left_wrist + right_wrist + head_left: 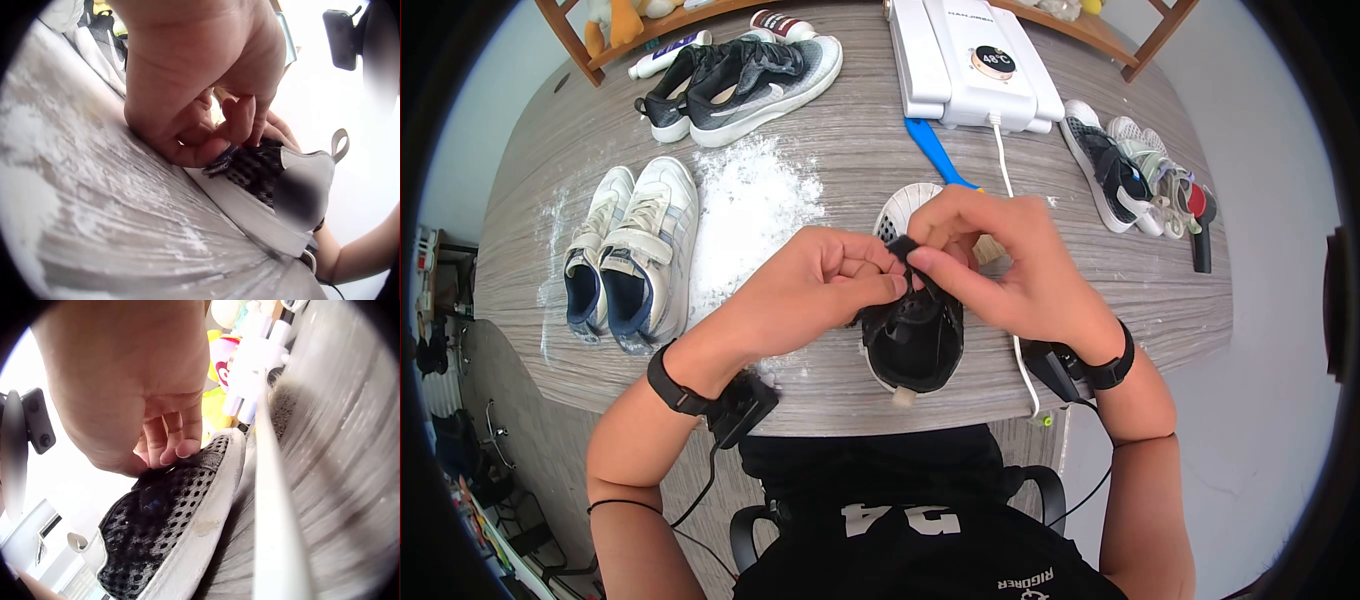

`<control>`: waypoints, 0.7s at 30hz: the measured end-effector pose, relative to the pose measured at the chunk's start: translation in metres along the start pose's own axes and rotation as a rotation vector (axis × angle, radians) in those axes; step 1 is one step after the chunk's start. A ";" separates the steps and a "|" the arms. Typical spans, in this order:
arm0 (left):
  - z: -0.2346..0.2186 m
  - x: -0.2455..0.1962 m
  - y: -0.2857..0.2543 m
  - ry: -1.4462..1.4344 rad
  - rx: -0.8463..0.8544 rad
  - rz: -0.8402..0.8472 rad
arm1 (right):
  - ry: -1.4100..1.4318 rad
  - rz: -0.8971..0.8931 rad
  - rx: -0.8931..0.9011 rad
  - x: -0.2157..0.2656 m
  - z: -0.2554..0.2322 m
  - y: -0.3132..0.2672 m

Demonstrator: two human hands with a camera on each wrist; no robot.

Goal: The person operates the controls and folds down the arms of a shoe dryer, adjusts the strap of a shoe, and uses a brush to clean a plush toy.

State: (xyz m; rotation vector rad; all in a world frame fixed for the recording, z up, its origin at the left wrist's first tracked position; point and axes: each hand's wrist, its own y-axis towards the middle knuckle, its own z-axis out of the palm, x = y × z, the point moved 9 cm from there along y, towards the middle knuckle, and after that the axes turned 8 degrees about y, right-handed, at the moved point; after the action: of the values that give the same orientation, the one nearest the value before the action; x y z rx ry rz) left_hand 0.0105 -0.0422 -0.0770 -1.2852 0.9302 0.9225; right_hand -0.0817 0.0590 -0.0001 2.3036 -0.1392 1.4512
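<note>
A small black and white mesh shoe (915, 345) stands on the table, its heel toward the person in the head view. The right hand (1010, 260) pinches the black strap (903, 247) between thumb and fingers. Close on the left, the left hand (815, 285) has its thumb and curled fingers on the strap area. In the left wrist view the left hand (200, 69) grips dark material at the side of the shoe (256, 175). Over the mesh upper (169, 519), the right hand (131, 381) bends its fingers down in the right wrist view.
White powder (755, 205) lies on the table (840, 170). White shoes (655, 240) stand at the left, grey-black shoes (770, 90) at the back left, more shoes (1110, 170) at the right. A blue-handled brush (940, 152), a white device (975, 65) and its cable (1003, 160) lie beyond the hands.
</note>
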 end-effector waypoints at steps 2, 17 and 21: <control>-0.002 0.000 0.000 0.003 0.008 0.001 | 0.016 0.000 -0.021 -0.002 -0.001 0.000; -0.002 0.004 0.002 0.008 -0.016 0.024 | -0.061 -0.048 -0.060 0.006 0.002 -0.001; -0.004 0.000 0.001 0.003 -0.068 0.020 | -0.111 -0.069 -0.098 0.008 -0.002 -0.002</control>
State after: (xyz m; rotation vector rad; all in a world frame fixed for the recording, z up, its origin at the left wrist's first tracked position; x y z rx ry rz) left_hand 0.0099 -0.0466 -0.0776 -1.3374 0.9223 0.9749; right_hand -0.0789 0.0622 0.0070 2.2861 -0.1583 1.2555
